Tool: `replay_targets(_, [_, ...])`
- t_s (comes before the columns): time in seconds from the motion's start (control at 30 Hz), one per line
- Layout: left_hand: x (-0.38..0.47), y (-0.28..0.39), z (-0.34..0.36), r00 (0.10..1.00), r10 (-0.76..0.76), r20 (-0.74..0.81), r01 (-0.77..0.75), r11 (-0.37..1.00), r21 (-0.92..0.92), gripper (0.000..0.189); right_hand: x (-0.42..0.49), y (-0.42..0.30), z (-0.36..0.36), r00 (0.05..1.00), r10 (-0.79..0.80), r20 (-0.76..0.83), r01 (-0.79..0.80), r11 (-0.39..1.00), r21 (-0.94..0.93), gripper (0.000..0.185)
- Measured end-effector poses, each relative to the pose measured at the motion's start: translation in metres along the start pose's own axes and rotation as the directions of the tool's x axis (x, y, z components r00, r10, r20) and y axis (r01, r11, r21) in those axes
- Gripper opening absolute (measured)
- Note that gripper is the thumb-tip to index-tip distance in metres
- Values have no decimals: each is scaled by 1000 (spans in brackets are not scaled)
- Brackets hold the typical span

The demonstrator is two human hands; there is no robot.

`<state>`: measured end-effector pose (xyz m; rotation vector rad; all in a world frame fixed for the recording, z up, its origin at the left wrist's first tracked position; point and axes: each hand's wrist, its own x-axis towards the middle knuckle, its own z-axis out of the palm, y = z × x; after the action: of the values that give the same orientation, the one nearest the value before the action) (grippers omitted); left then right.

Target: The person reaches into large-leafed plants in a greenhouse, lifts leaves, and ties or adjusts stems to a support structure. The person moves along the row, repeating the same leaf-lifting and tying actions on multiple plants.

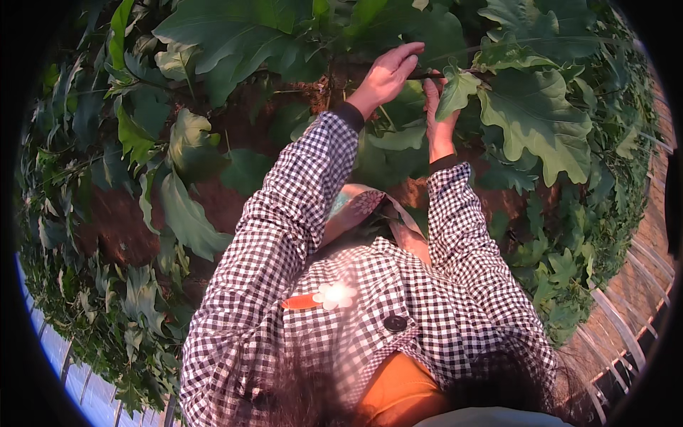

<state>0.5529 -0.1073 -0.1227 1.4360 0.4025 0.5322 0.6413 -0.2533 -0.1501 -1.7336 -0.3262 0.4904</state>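
Note:
My right hand [441,120] is closed around a dark plant stem [421,76], with the thumb pressed along its near side. A small lobed leaf [458,89] hangs over part of that hand and hides some fingers. Just to the left and higher, my left hand [388,73] reaches over the stem's left end, thumb and fingers pointing right. Whether it pinches anything is not visible. A thin pale line [512,46], perhaps twine, runs rightward from near its fingertips. Large lobed leaves [536,117], apparently eggplant, spread right of the hands.
Broad leaves [240,42] crowd the far side, and more foliage [195,213] stands at left. Reddish soil [120,224] shows between plants. An open cloth bag or apron pocket [355,213] hangs at my front. Pale curved bars [619,325] line the lower right.

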Motion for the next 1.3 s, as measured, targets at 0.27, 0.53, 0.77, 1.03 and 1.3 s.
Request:
replay_targets(0.27, [4,9,-15,987,-93,-130,116,976,185,60,20,-36,56,967,224,122,-254,890,379,21])
replay_targets(0.53, [-30,6,-81,925,-182,-333,235,964,126,27,-16,-35,76,756,249,605,-492,826,275,39])
replay_targets(0.77, [-90,-5,-67,969,-92,-228,156,947,279,23,-11,0,34,882,113,458,-167,983,81,25])
replay_targets(1.03, [-112,5,-48,918,-194,-346,248,962,119,22,-25,-49,61,833,-130,537,145,989,15,25])
replay_targets(1.3, [-123,-31,-83,886,-258,-385,263,964,-41,20,1,6,39,916,125,382,-36,972,-232,30])
